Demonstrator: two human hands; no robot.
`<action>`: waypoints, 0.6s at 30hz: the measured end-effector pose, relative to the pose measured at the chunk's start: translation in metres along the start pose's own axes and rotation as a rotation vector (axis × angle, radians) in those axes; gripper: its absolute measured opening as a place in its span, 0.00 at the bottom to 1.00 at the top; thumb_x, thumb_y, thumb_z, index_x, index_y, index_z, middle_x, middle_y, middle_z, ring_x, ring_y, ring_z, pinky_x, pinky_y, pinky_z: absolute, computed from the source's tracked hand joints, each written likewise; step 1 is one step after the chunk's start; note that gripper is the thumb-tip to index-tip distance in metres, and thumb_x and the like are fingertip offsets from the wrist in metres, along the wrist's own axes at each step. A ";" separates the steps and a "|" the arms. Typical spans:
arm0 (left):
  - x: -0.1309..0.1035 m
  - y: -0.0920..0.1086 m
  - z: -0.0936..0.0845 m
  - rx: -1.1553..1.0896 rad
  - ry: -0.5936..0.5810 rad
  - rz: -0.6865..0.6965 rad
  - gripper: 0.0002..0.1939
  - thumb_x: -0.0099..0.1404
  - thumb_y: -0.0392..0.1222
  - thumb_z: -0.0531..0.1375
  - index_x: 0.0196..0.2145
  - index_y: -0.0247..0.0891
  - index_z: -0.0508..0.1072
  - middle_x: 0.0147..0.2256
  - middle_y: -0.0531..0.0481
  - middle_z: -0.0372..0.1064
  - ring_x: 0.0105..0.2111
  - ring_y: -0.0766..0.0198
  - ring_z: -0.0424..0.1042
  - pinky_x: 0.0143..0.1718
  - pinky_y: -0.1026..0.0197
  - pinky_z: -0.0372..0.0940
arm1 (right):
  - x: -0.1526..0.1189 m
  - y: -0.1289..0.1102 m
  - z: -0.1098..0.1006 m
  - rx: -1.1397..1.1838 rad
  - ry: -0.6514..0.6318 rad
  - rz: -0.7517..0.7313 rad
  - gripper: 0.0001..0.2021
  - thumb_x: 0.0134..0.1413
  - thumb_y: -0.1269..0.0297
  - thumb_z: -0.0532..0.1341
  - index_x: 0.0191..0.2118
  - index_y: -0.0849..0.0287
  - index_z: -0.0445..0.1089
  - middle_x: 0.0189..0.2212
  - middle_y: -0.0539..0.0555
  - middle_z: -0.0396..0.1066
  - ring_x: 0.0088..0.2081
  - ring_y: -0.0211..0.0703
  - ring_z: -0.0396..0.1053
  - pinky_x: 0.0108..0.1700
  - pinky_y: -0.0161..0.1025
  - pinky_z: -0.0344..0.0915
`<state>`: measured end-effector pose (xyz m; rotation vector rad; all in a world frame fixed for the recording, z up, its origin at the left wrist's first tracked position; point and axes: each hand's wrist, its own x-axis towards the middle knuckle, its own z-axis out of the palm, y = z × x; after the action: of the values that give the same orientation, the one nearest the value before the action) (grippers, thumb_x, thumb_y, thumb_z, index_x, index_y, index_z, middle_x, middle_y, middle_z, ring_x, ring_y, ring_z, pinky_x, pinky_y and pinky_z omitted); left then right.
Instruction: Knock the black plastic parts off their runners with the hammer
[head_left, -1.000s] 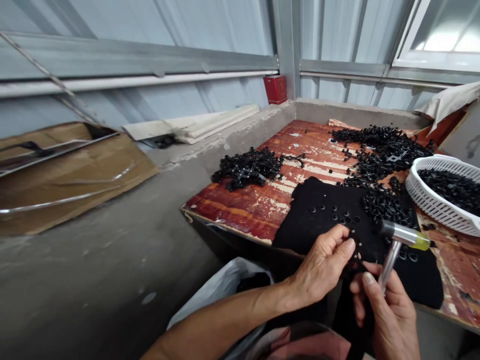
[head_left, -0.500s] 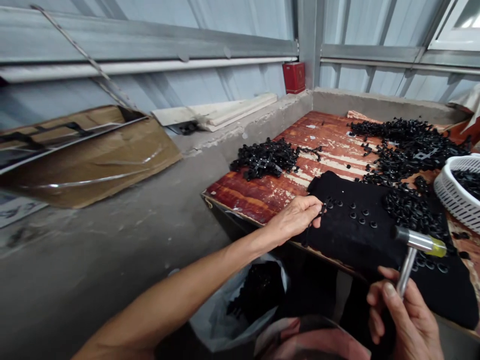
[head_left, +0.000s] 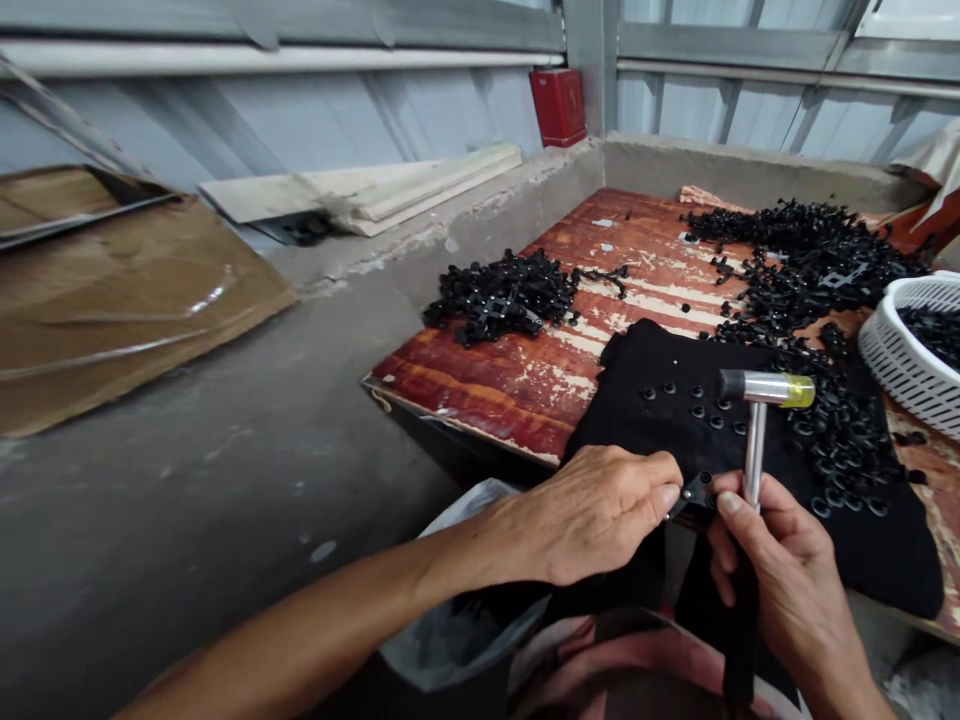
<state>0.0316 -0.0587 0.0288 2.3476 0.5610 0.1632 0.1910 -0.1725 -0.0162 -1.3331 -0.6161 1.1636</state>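
Pinching small blk part point(head_left: 694, 491) w/ L hand point(head_left: 600, 512) at one end, R hand point(head_left: 787, 560) at other, by near edge of blk cloth point(head_left: 634, 425); also gripping hammer point(head_left: 756, 428) in R. Prob light, stiff, bit slick, maybe snappable. Best grabbed by ends imo.

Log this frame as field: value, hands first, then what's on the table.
left hand: pinching a small black part
right hand: gripping a hammer, head up
hammer head: black end left, yellow end right
black cloth: on worn red tabletop, small round pieces on top
black pile: tabletop, left of cloth
white basket: right side, black pieces inside
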 end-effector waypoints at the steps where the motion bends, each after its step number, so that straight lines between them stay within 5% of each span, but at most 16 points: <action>1: -0.001 -0.001 0.001 0.021 0.009 0.017 0.16 0.73 0.43 0.45 0.35 0.37 0.69 0.26 0.54 0.66 0.27 0.67 0.65 0.32 0.64 0.55 | 0.000 -0.001 0.001 0.003 -0.012 0.009 0.16 0.51 0.51 0.68 0.38 0.57 0.70 0.13 0.42 0.60 0.12 0.32 0.57 0.14 0.29 0.56; 9: 0.000 -0.009 -0.003 -0.074 0.068 -0.003 0.16 0.72 0.44 0.46 0.30 0.37 0.66 0.24 0.56 0.61 0.25 0.70 0.61 0.30 0.65 0.54 | 0.003 -0.003 0.009 0.000 -0.056 0.044 0.20 0.51 0.50 0.68 0.45 0.58 0.72 0.14 0.43 0.60 0.13 0.33 0.56 0.14 0.30 0.56; 15: 0.019 -0.043 -0.030 -0.122 0.196 -0.072 0.16 0.69 0.46 0.47 0.26 0.37 0.62 0.22 0.57 0.56 0.24 0.70 0.58 0.27 0.67 0.52 | -0.004 0.002 0.008 0.106 0.153 -0.091 0.16 0.51 0.55 0.69 0.45 0.53 0.73 0.30 0.50 0.72 0.17 0.32 0.59 0.14 0.30 0.57; 18: 0.030 -0.057 -0.037 -0.073 0.189 -0.082 0.16 0.69 0.45 0.48 0.25 0.37 0.62 0.22 0.57 0.57 0.24 0.70 0.58 0.27 0.66 0.52 | -0.007 0.002 0.006 0.153 0.176 -0.055 0.15 0.50 0.56 0.70 0.43 0.53 0.74 0.31 0.49 0.71 0.18 0.31 0.58 0.14 0.29 0.58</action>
<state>0.0291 0.0147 0.0167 2.2484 0.7290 0.3644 0.1821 -0.1765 -0.0151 -1.2644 -0.4250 1.0158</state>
